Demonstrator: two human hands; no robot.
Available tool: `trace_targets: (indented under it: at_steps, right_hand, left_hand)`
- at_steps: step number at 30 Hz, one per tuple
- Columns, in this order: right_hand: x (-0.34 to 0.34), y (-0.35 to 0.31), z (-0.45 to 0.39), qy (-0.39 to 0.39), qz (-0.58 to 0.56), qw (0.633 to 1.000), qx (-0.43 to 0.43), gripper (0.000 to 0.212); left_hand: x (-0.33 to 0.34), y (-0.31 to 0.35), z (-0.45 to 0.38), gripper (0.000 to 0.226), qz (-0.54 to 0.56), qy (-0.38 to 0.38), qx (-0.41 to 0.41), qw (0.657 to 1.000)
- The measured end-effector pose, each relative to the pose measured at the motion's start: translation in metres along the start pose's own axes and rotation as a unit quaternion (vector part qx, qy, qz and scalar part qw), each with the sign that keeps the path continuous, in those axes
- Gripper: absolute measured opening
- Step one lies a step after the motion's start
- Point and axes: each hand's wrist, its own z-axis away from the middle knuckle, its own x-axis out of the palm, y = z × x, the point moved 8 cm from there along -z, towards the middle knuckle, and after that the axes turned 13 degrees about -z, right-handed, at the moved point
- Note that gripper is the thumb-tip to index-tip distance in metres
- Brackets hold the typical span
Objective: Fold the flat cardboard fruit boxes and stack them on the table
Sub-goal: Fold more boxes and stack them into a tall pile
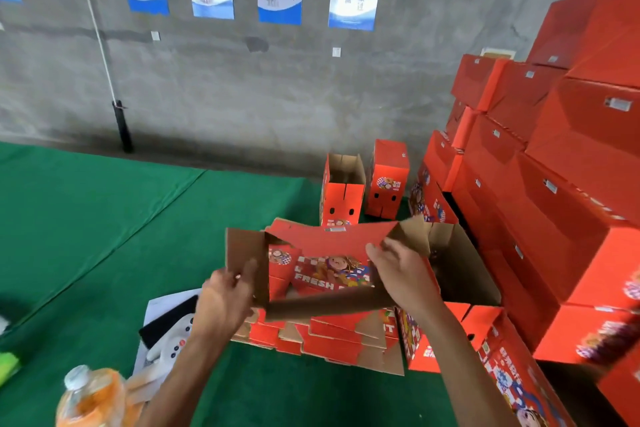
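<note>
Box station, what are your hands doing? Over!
Left hand and right hand both grip the half-open box. Held above the flat pile. Folded stack at right. Nothing blocking.

Even, bright diffuse light, no glare, soft shadow along the wall (242, 87) base, wide-angle bending at the edges, overall softness, motion blur on the red box stack (571, 184) at right, bottle (91, 395) at lower left out of focus
</note>
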Motion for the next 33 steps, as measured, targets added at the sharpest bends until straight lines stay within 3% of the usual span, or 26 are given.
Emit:
trace_targets:
  at_steps: [3, 6, 10, 15, 19, 22, 26, 29, 31, 33]
  right_hand:
    - [-0.006, -0.02, 0.01, -0.026, 0.127, 0.987, -0.092, 0.077]
    - [-0.002, -0.017, 0.02, -0.087, 0.248, 0.959, -0.107, 0.094]
    - [0.002, -0.021, 0.034, -0.079, 0.324, 0.924, -0.189, 0.08]
    - [-0.004, -0.042, 0.053, -0.015, 0.24, 0.919, -0.311, 0.061]
    - [0.01, -0.025, 0.039, -0.022, 0.274, 0.928, -0.253, 0.079]
    - [0.028, 0.019, 0.025, -0.036, 0.37, 0.916, -0.153, 0.09]
    - [0.054, 0.065, 0.025, -0.092, 0.413, 0.9, -0.108, 0.084]
    - [0.073, 0.075, 0.029, -0.105, 0.416, 0.897, -0.103, 0.1]
    - [0.082, 0.074, 0.028, -0.108, 0.421, 0.895, -0.094, 0.109]
    - [0.088, 0.071, 0.026, -0.113, 0.43, 0.891, -0.089, 0.106]
  left_hand:
    - [-0.019, 0.011, -0.002, 0.056, 0.061, 0.041, 0.013, 0.997]
    - [-0.025, 0.019, 0.004, 0.041, 0.136, 0.088, -0.005, 0.987]
    - [-0.032, 0.014, 0.017, 0.034, 0.265, 0.137, -0.044, 0.953]
    - [-0.047, -0.005, 0.025, 0.026, 0.355, 0.168, -0.138, 0.909]
    - [-0.026, -0.025, 0.037, 0.014, 0.379, 0.103, -0.216, 0.894]
    - [-0.011, -0.045, 0.051, 0.014, 0.299, 0.118, -0.222, 0.92]
    - [-0.01, -0.063, 0.061, 0.015, 0.222, 0.17, -0.156, 0.947]
    - [-0.024, -0.06, 0.06, 0.02, 0.158, 0.195, -0.013, 0.968]
    - [-0.023, -0.047, 0.057, 0.046, 0.113, 0.151, 0.095, 0.978]
    - [-0.01, -0.029, 0.06, 0.069, 0.071, 0.049, 0.216, 0.973]
